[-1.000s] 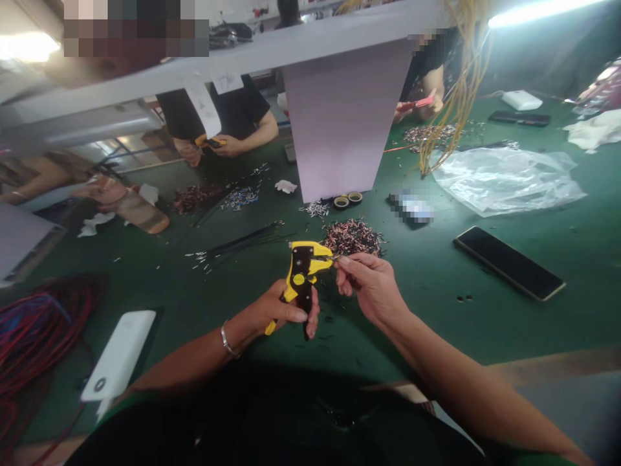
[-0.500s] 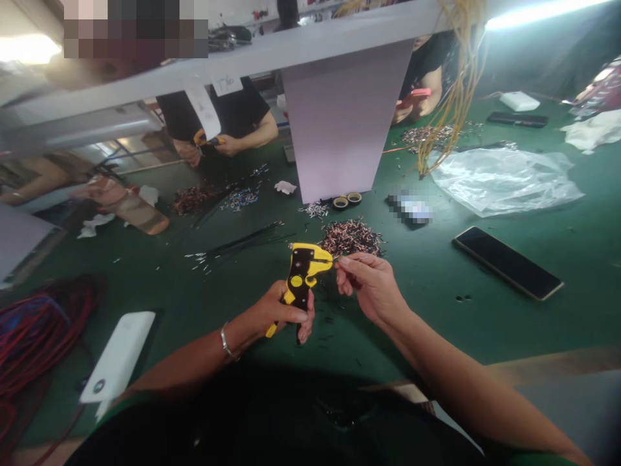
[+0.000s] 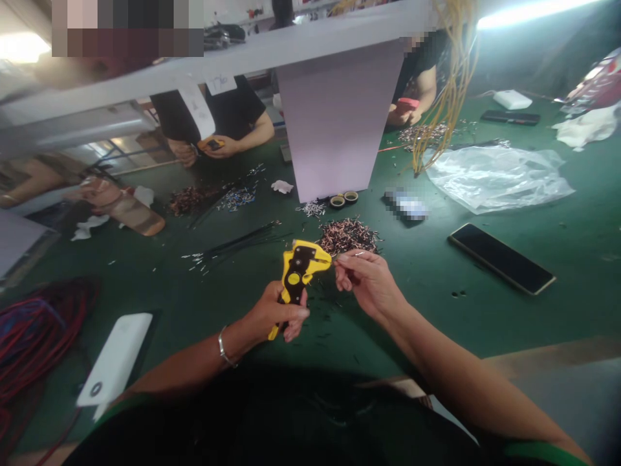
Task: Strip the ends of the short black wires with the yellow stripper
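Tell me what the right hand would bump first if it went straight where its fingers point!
Probably the nose of the yellow-and-black wire stripper in the left hand, just past the fingertips of the right hand, though depth is unclear.

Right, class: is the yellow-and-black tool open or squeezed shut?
The tool is squeezed shut: its yellow jaws lie close together, with the left hand closed round it.

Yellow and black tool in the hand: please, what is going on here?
The left hand grips the yellow and black tool. The right hand pinches a thin piece, too small to identify, at the tool's tip. Just beyond, a pile of short copper-coloured and black bits lies on the green table. A phone lies to the right.
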Motion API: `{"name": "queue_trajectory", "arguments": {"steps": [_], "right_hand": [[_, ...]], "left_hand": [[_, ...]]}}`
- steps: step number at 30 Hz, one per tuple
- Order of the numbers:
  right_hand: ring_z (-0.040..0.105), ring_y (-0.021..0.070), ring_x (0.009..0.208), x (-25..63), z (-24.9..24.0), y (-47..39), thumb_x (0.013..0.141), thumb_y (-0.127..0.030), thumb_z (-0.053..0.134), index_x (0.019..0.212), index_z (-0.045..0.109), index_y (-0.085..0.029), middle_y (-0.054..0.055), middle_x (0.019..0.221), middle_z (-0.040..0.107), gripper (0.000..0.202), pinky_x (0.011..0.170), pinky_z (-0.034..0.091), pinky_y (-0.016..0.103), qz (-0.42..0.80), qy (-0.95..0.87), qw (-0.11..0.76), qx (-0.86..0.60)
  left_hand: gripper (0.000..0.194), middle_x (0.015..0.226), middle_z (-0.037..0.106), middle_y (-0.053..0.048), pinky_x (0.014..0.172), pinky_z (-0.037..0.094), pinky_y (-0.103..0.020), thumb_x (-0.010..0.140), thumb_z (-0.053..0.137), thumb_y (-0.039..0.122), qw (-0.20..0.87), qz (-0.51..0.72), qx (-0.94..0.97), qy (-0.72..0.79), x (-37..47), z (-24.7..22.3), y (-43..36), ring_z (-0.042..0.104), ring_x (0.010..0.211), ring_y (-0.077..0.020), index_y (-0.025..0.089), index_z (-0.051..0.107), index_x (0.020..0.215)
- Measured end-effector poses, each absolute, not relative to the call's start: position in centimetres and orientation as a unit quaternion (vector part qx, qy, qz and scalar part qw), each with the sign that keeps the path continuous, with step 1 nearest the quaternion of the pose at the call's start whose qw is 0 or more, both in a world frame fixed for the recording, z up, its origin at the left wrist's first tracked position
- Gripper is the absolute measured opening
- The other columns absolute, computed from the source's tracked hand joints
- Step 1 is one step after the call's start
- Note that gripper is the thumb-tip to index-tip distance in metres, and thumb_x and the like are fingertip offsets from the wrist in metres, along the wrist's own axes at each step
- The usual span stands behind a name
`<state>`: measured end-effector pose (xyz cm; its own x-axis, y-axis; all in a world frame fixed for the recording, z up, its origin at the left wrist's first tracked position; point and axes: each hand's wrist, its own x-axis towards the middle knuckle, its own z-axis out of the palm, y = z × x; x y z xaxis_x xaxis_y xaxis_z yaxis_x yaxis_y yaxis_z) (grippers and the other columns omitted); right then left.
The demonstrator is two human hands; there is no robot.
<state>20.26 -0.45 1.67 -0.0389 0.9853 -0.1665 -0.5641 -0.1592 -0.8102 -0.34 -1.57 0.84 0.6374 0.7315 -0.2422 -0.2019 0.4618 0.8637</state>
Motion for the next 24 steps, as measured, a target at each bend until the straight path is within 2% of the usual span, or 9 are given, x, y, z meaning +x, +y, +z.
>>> {"name": "queue_trajectory", "arguments": {"steps": [2,8,14,18,24], "right_hand": [[0.047,0.0068,0.036,20.2,1.6,-0.4,0.066,-0.022,0.078,0.059,0.069,-0.018,-0.003,0.048,0.063,0.012,0.043,0.044,0.022,0.671,-0.27,0.583,-0.37],[0.048,0.0077,0.035,20.4,0.9,0.1,0.065,-0.025,0.08,0.061,0.071,-0.017,-0.002,0.047,0.064,0.013,0.04,0.043,0.022,0.66,-0.273,0.594,-0.371],[0.051,0.0083,0.036,20.5,0.8,-0.1,0.066,-0.025,0.08,0.061,0.071,-0.017,-0.001,0.047,0.065,0.012,0.037,0.039,0.021,0.623,-0.291,0.605,-0.402],[0.051,0.0081,0.035,20.0,0.6,-0.5,0.067,-0.027,0.079,0.061,0.071,-0.017,-0.001,0.047,0.064,0.014,0.038,0.039,0.022,0.627,-0.328,0.57,-0.417],[0.05,0.0078,0.036,18.7,-0.1,-1.3,0.068,-0.03,0.079,0.061,0.071,-0.017,-0.001,0.048,0.065,0.016,0.039,0.039,0.022,0.659,-0.382,0.496,-0.417]], "left_hand": [[0.025,0.043,0.053,0.005,0.035,0.043,-0.02,0.073,0.08,0.02,0.796,0.296,0.429,0.307,-0.4,0.7,-1.4,0.044,0.031,-0.0073,0.013,0.056,0.074],[0.023,0.064,0.065,-0.003,0.052,0.055,-0.032,0.072,0.079,0.018,0.81,0.295,0.449,0.233,-0.4,0.5,-1.0,0.061,0.051,-0.0151,0.01,0.063,0.087],[0.024,0.073,0.066,-0.005,0.058,0.054,-0.034,0.073,0.076,0.015,0.754,0.384,0.466,0.258,-0.9,0.7,0.2,0.062,0.058,-0.0162,0.01,0.064,0.093],[0.025,0.077,0.065,-0.003,0.06,0.055,-0.035,0.072,0.077,0.016,0.716,0.425,0.463,0.304,-1.1,0.6,0.9,0.063,0.059,-0.0157,0.011,0.063,0.092],[0.022,0.071,0.064,-0.002,0.062,0.055,-0.034,0.076,0.076,0.021,0.694,0.424,0.481,0.328,-0.9,0.5,0.9,0.063,0.06,-0.0156,0.012,0.062,0.091]]}}
